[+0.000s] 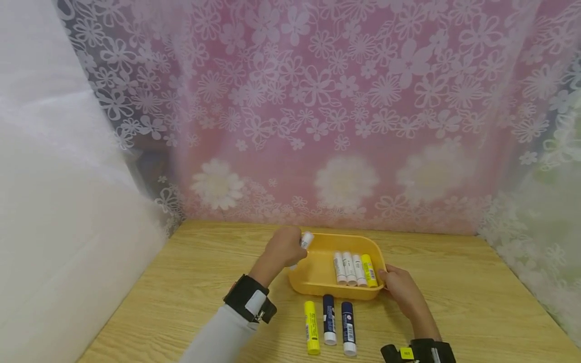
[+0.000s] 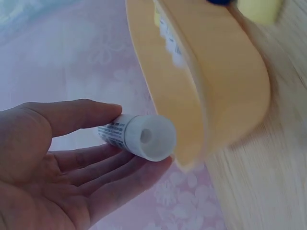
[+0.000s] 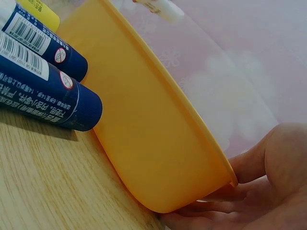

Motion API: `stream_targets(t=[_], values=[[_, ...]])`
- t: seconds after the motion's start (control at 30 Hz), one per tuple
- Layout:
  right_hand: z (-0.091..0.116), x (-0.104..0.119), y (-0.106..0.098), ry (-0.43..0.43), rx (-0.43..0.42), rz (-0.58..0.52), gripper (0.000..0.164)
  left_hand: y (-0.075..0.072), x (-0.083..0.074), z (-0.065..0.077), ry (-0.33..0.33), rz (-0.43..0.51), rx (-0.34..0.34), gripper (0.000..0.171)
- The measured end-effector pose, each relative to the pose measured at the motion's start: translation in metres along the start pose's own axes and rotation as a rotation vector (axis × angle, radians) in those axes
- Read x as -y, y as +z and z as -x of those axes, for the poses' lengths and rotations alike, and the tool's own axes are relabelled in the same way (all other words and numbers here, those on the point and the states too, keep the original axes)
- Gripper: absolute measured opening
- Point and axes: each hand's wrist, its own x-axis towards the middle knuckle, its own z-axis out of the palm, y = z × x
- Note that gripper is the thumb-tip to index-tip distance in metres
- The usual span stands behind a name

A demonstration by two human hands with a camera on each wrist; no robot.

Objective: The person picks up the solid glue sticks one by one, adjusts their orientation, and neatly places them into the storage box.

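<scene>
Between thumb and fingers my left hand [image 1: 285, 245] pinches a white glue stick [image 2: 151, 137], held over the left end of a yellow plastic tray [image 1: 313, 289]. Its round end faces the left wrist camera. My right hand [image 1: 401, 287] grips the tray's right end, thumb at the rim and fingers against the outer wall, as the right wrist view shows. Inside the tray, at its right side, several glue sticks lie in a row: white glue sticks [image 1: 348, 268] and one yellow glue stick [image 1: 369, 270].
In front of the tray, a yellow glue stick [image 1: 311, 327] and two dark blue glue sticks [image 1: 329, 320] with white ends lie side by side on the wooden table [image 1: 181, 287]. A flowered translucent curtain [image 1: 340, 111] hangs behind the table's far edge.
</scene>
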Motion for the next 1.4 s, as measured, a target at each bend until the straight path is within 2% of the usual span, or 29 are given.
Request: stream_targets(t=[0.13, 0.33, 0.53, 0.67, 0.8, 1.0, 1.2, 1.4], values=[[-0.001, 0.001, 0.003, -0.004, 0.003, -0.007, 0.057, 0.010, -0.004, -0.007, 0.000, 0.072, -0.017, 0.017], [-0.002, 0.001, 0.007, -0.018, 0.008, -0.016, 0.056, 0.029, -0.003, -0.013, -0.046, 0.207, -0.049, 0.021], [-0.004, 0.002, 0.007, -0.015, 0.007, 0.000, 0.057, 0.042, -0.003, -0.019, -0.076, 0.277, -0.081, 0.019], [-0.005, 0.001, 0.005, -0.012, 0.003, 0.010, 0.057, 0.048, -0.006, -0.023, -0.119, 0.315, -0.070, 0.017], [-0.005, 0.000, 0.003, -0.003, 0.002, 0.011, 0.057, 0.054, -0.011, -0.026, -0.142, 0.311, -0.049, 0.018], [-0.004, 0.000, 0.002, 0.003, 0.002, 0.021, 0.057, 0.062, -0.022, -0.032, -0.182, 0.247, -0.023, 0.021], [-0.004, -0.001, 0.000, 0.002, -0.005, 0.022, 0.057, 0.068, -0.030, -0.036, -0.211, 0.262, -0.018, 0.027], [-0.002, 0.000, -0.001, 0.000, 0.001, 0.017, 0.057, 0.074, -0.031, -0.038, -0.189, 0.255, -0.017, 0.019]])
